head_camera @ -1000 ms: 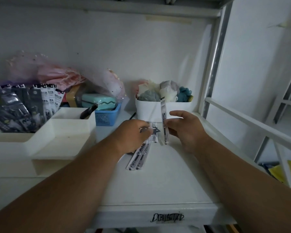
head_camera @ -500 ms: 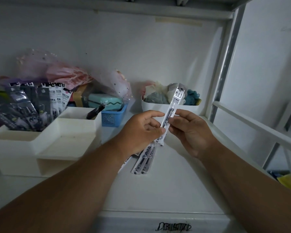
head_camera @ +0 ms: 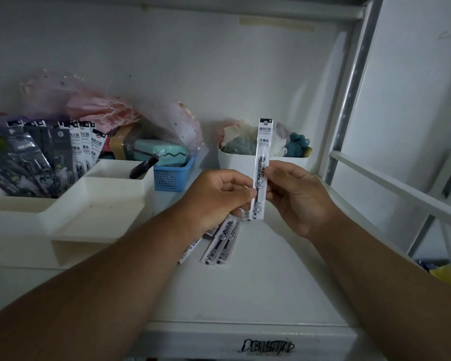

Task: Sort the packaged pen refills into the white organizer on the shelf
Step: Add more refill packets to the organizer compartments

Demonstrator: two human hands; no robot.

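I'm mid-sort w/ one refill pack (head_camera: 263,162) held upright at centre, clear of the shelf (head_camera: 258,287). Left hand (head_camera: 219,198) pinches its lower half from 9 o'clock, fingers curled; right hand (head_camera: 296,195) pinches from 3 o'clock, thumb & fingertips on its edge. Loose packs (head_camera: 220,242) lie on the shelf under the left hand. Next, I reckon: carry it toward 9 o'clock to the white organizer (head_camera: 71,217), into the rear compartment w/ the stood-up packs (head_camera: 85,149). Legible: "deli" on a dark pack (head_camera: 24,147); the held pack's print is Chinese, code too small. Shelf lip has a black scrawl (head_camera: 267,346), unreadable.
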